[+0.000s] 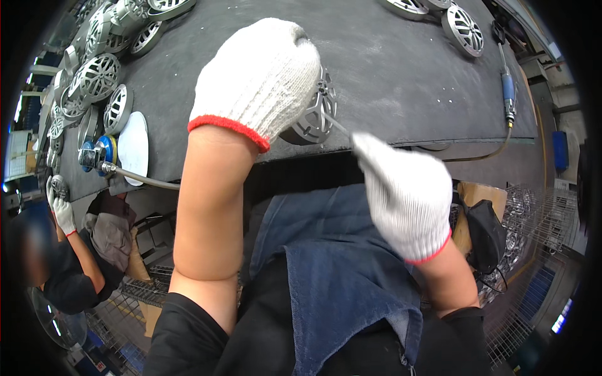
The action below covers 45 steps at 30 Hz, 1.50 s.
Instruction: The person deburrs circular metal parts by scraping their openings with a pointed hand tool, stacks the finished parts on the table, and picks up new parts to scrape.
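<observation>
My left hand (260, 78), in a white knit glove with a red cuff, is closed over a silver spoked metal disc (313, 125) shaped like a small wheel. The disc stands tilted on its rim near the front edge of the dark worktable (389, 81). The fingers on its far side are hidden. In my right hand (404, 191), also gloved, is a thin rod-like metal tool (337, 124); the fist hides its handle. The tool's tip reaches the disc's spoked face, and I cannot make out its exact kind.
Spoked metal parts (97, 78) are piled at the left; others (463, 31) lie far right. A blue air sander (97, 153) and white oval pad (133, 147) sit left; a blue pencil-shaped tool (508, 91), right. A co-worker's gloved hand (63, 216) is far left. Wire baskets (527, 250) stand below.
</observation>
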Available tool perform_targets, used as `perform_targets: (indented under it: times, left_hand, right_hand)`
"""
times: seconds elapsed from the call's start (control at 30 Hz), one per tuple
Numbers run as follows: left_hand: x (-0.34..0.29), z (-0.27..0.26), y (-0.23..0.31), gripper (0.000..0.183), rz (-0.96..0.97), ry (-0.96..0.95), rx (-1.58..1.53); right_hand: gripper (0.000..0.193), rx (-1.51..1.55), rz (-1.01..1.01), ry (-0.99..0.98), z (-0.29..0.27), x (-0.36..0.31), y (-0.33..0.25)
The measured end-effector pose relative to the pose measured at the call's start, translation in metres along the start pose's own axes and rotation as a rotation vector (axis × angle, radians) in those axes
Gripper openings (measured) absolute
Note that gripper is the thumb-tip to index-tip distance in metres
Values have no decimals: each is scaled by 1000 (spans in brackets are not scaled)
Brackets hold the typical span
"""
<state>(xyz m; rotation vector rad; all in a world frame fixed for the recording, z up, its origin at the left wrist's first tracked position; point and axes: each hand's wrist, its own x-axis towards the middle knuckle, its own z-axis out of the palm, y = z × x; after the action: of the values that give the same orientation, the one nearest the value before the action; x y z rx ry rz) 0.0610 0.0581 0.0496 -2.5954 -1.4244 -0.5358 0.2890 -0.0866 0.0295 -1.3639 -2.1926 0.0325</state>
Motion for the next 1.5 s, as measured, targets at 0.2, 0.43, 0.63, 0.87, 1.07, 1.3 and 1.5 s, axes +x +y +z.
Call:
perform_targets:
  times: [0.2, 0.43, 0.63, 0.87, 1.07, 1.3, 1.5]
  left_hand:
    - [17, -8, -1, 27, 84, -131, 31]
    - [30, -11, 13, 37, 18, -170, -9]
    - [25, -13, 11, 40, -224, -203, -158]
    - [-25, -3, -19, 37, -489, -89, -762]
    - [-64, 18, -24, 33, -699, 84, -898]
    - [-76, 11, -15, 34, -703, 107, -1040]
    - [-95, 18, -9, 32, -729, 334, -1122]
  right_hand:
    - [32, -25, 117, -227, -25, 18, -12]
    - [28, -98, 92, -173, -27, 36, -3]
    - [30, -95, 98, -171, -35, 41, -10]
    - [29, 389, 179, -205, -20, -6, -11]
    - [35, 956, 608, -164, -16, -24, -11]
    - [36, 601, 223, -144, 21, -17, -21]
    - [34, 311, 155, -247, 12, 4, -34]
